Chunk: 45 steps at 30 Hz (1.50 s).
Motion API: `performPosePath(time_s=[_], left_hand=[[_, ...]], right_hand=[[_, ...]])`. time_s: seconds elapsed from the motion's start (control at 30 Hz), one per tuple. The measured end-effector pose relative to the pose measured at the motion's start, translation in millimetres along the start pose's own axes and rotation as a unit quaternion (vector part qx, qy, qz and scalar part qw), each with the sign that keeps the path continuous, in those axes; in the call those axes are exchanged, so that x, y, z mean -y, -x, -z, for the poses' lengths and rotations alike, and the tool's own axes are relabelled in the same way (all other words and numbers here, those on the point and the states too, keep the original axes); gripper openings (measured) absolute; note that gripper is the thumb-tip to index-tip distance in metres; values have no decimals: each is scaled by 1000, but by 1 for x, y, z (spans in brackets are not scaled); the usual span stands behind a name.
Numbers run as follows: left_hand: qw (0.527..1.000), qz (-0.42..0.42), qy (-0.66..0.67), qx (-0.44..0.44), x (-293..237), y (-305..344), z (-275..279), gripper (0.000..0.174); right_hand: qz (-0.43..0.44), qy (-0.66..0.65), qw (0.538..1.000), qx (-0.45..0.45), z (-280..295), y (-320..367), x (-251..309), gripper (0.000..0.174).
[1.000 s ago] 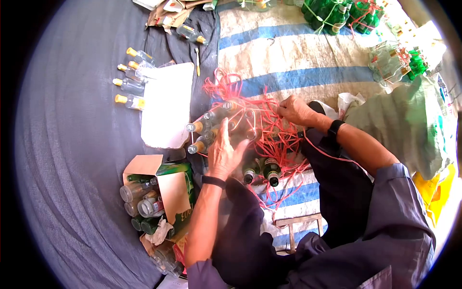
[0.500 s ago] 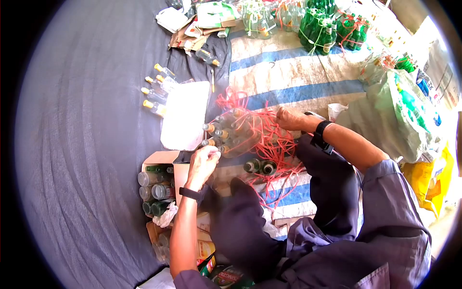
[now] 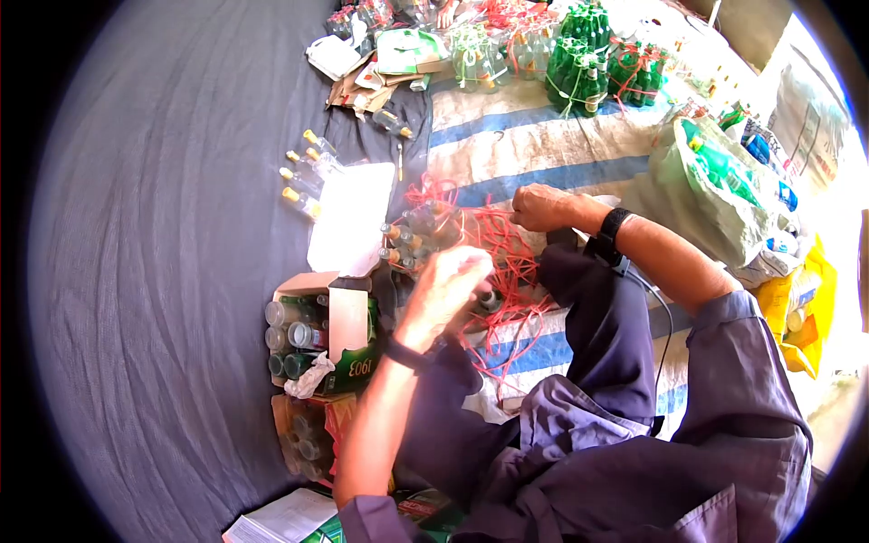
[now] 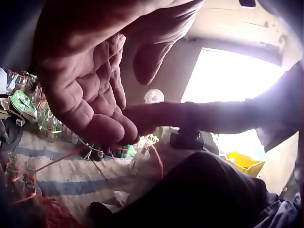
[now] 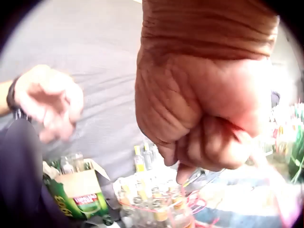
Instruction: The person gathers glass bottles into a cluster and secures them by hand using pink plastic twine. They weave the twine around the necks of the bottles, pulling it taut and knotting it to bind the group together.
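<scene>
The left hand (image 3: 444,288) has just moved right, along the near side of the clear bottles (image 3: 404,239). Its fingers are loosely bent and hold nothing. So it looks free, while the right hand (image 3: 540,208), right of the bottles, grips red string (image 4: 61,159) in curled fingers. The bottles stand beside the white board (image 3: 352,217).

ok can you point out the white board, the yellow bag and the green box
White board (image 3: 351,217): head view, middle of its top.
Yellow bag (image 3: 822,308): head view, its right side.
Green box (image 3: 351,373): head view, its printed side.
</scene>
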State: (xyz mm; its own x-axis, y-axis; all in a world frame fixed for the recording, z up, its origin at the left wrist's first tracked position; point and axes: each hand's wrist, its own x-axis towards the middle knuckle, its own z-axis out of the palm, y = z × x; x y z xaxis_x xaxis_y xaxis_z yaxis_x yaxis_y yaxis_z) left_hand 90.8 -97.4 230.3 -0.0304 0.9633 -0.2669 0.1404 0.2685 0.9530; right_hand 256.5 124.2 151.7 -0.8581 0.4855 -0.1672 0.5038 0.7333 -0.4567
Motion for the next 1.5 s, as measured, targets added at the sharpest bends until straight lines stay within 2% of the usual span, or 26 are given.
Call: performPosePath(time_s=[0.13, 0.2, 0.23, 0.47, 0.6, 0.63, 0.67, 0.7, 0.73, 0.8, 0.83, 0.93, 1.0, 1.07, 1.13, 1.2, 1.33, 1.43, 1.5], left_hand=[[999, 28, 38, 22, 15, 11, -22, 38], [998, 50, -3, 27, 8, 26, -24, 35], [1000, 12, 9, 18, 11, 31, -19, 32], [994, -22, 74, -72, -59, 101, 21, 29], [984, -43, 132, -108, -69, 134, 15, 26], [978, -41, 160, -128, -71, 144, 10, 25], [968, -29, 213, -128, -72, 155, 3, 23], [967, -36, 224, -116, -73, 168, -4, 22], [965, -42, 235, -104, -73, 181, -13, 21], [962, -14, 267, -57, -73, 197, -36, 21], [951, 5, 309, -29, -68, 197, -50, 19], [946, 84, 312, 18, -44, 170, -83, 19], [931, 103, 349, -29, -2, 136, -102, 19], [910, 115, 375, -135, 36, 97, -117, 22], [870, 89, 460, -152, 82, 55, -122, 25], [863, 129, 461, -161, 97, 26, -119, 25], [836, 152, 498, -172, 129, -10, -117, 23], [797, 126, 533, -254, 137, -19, -113, 12], [792, 93, 559, -225, 149, -16, -107, 10]], right_hand=[[-2, 2, 1000, 29, 6, 18, 20, 37], [-4, 0, 999, 36, 4, 27, 30, 34], [-22, 2, 999, 33, -2, 28, 34, 33], [26, -11, 999, 19, -37, 42, 48, 33], [45, -19, 999, 4, -56, 46, 47, 31], [18, -17, 999, 34, -58, 49, 49, 36], [-9, -15, 998, 62, -60, 50, 50, 40], [-78, -41, 992, 88, -68, 49, 51, 35], [-77, -39, 993, 85, -71, 53, 52, 35], [19, 16, 999, 47, -74, 61, 54, 32], [4, -24, 1000, 14, -85, 61, 51, 32], [-8, -39, 999, 21, -89, 69, 53, 32], [-2, -38, 999, 23, -90, 77, 55, 32], [-1, -37, 999, 21, -83, 86, 62, 32], [36, -36, 996, 67, -67, 101, 75, 29], [44, -58, 997, 16, -78, 111, 73, 28], [52, 14, 999, 3, -84, 125, 85, 23], [72, 13, 997, -9, -95, 130, 102, 20], [88, 31, 994, 48, -94, 123, 107, 21]])
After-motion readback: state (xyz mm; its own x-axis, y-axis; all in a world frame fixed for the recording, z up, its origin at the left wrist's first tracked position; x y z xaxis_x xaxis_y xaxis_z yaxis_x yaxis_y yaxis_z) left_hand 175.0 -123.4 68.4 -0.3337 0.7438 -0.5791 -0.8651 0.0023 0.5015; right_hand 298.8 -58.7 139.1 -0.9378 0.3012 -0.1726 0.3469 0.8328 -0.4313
